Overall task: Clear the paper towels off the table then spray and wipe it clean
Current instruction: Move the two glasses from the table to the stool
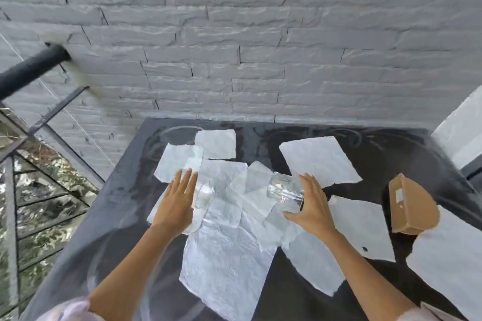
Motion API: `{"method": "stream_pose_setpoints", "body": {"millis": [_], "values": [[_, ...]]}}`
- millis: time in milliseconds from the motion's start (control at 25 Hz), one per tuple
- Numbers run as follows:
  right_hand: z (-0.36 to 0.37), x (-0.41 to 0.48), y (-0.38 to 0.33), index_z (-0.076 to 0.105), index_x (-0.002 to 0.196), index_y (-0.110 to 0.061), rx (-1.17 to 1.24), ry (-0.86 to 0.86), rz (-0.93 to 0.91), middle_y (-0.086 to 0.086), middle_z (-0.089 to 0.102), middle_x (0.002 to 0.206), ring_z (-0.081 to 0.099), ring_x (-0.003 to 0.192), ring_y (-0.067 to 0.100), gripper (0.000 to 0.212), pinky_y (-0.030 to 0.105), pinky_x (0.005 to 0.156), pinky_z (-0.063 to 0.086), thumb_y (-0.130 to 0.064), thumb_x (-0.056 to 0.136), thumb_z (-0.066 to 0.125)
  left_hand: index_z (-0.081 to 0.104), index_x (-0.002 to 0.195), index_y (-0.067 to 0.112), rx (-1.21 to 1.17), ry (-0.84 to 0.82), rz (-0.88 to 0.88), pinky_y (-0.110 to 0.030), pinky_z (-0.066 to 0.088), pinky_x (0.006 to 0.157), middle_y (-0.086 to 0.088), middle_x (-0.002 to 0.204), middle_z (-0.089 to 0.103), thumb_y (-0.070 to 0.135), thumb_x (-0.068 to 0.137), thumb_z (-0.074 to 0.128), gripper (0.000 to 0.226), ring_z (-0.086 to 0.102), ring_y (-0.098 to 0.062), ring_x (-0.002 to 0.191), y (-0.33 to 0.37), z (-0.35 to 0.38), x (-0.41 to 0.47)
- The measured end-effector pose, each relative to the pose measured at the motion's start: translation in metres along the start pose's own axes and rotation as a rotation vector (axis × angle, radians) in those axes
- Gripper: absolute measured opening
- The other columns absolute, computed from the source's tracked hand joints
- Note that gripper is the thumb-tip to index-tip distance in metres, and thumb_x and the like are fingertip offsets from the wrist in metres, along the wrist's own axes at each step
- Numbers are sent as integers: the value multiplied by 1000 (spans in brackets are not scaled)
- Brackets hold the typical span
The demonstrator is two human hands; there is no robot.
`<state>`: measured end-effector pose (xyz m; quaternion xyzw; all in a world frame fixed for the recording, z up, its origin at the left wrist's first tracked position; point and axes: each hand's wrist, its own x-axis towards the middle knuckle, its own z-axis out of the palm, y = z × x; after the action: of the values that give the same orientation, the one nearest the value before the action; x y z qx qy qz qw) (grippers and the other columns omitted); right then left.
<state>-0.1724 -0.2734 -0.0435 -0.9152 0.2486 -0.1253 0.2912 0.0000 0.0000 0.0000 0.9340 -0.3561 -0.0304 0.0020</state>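
Starting nearest me, the paper towels (227, 255) lie in overlapping sheets across the dark surface (391, 154), the biggest running from its near edge up the middle. None has been gathered, so I judge the clearing has barely begun.

Two clear glasses lie on their sides on top of the sheets, and I read the step in hand as getting them off first. To do that well I would lift each one straight up rather than drag it, since the thin sheets could bunch or tear, then park them off the paper.

My left hand (177, 200) has its fingers (186, 180) straight and relaxed, laid against the left glass (206, 194) without curling round it; the thumb is hidden. My right hand (313, 206) grips the right glass (284, 189) at its wide end, fingers spread over the top and thumb underneath.

Off to the right stands a cardboard box (409, 206). More sheets reach toward the stone wall (234, 47).
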Motion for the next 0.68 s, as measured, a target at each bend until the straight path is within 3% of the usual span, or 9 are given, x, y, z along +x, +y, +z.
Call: {"method": "stream_pose_setpoints", "body": {"millis": [160,360,440,560,680], "values": [[14,14,31,32,139,-15,153,-16,125,4,37,142,35,131,23,107,45,107,34,-26,50,91,-12,147,12,64,-82,0,-35,1,117,-6,158,-15,11,87,58,92,-17,-29,144,-16,20,27],[23,22,49,38,130,-22,245,2,139,-3,44,133,43,122,19,95,35,99,41,-20,51,91,2,149,14,-9,-53,43,-41,3,119,-8,159,0,-2,80,61,93,-8,-31,145,-20,39,47],[27,21,53,39,127,-26,296,6,150,-6,48,129,46,118,14,90,30,97,41,-21,52,90,19,148,9,9,1,68,-45,8,119,-13,156,18,-6,73,66,90,7,-34,145,-20,42,53],[30,17,52,39,129,-24,336,12,181,-7,50,126,46,116,6,90,21,96,39,-26,55,90,51,128,-3,80,96,137,-54,35,107,-23,129,55,-6,46,83,88,46,-42,126,-18,42,56],[29,20,37,43,121,-27,388,54,140,-15,53,116,47,108,-6,83,4,86,35,-28,53,90,58,114,-8,62,187,122,-58,44,97,-24,112,63,-3,35,86,85,57,-44,111,-18,42,56]]}}
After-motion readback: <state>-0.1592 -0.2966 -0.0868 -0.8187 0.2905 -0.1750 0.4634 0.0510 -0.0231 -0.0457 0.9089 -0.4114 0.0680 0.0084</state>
